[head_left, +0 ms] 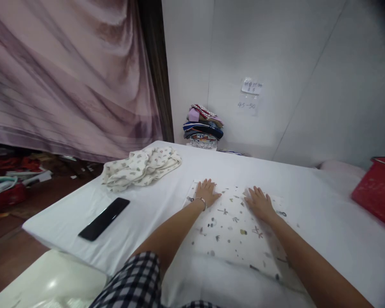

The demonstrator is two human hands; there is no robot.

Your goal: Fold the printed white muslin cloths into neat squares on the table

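A white cloth printed with small palm trees and dots (pixel 231 226) lies spread on the white-covered table in front of me. Whether it is a garment, I cannot tell. My left hand (pixel 208 194) rests flat on its far left part, fingers spread, a bracelet at the wrist. On the far right part my right hand (pixel 259 202) lies palm down with its fingers apart. Neither hand grips anything. The cloth's near edge runs toward my body and is partly blurred.
A crumpled patterned cloth (pixel 141 168) lies at the table's far left, with a black phone (pixel 104 218) nearer me. Folded fabrics (pixel 203 128) are stacked by the wall. A red bin (pixel 378 192) stands right; a pale stool-like surface (pixel 57 278) is lower left. A pink curtain (pixel 83 77) hangs left.
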